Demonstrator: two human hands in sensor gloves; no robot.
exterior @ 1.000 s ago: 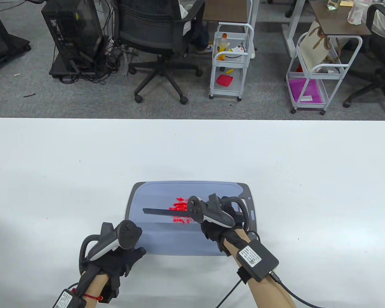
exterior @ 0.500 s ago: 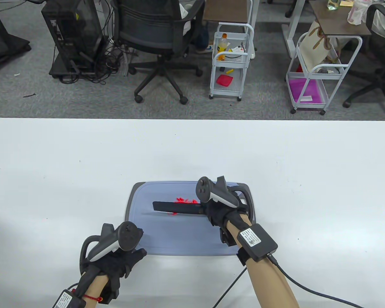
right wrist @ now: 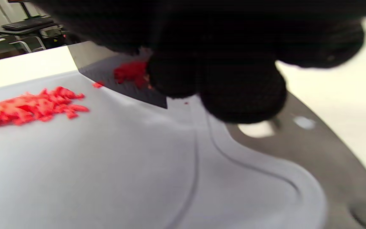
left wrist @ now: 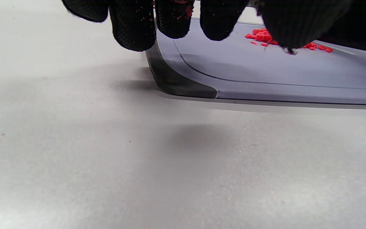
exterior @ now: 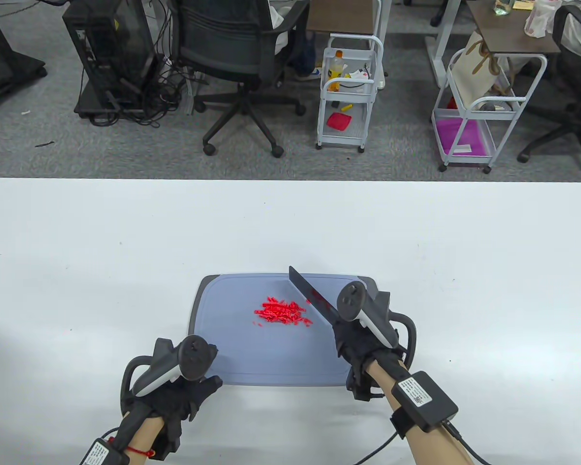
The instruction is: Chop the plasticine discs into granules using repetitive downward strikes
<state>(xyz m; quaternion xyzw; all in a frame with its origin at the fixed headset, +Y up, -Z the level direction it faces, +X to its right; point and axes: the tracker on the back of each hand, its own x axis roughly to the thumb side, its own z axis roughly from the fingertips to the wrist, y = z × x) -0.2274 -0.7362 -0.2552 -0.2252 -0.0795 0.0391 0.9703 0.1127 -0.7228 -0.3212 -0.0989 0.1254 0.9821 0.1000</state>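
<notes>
Red plasticine bits (exterior: 283, 312) heaped near the middle of the cutting board (exterior: 271, 358), slightly toward its far edge; also visible in the left wrist view (left wrist: 259, 35) and, blurred, in the right wrist view (right wrist: 30, 105). Cutting board lying on the white table (exterior: 77, 252) close to its near edge. Right hand (exterior: 360, 346) over the board's right edge, fingers clenched around the handle of a dark knife (exterior: 312, 298). Blade raised off the board, angled toward the far edge and to the left, tip above the board's far edge, apart from the heap. Red smears stuck to the blade (right wrist: 129, 73). Left hand (exterior: 179, 395) at the board's near left corner, fingertips (left wrist: 132, 28) spread and loose, grasping nothing, hanging just over the corner's dark rim; actual contact impossible to tell. Red specks on the glove fingertips.
</notes>
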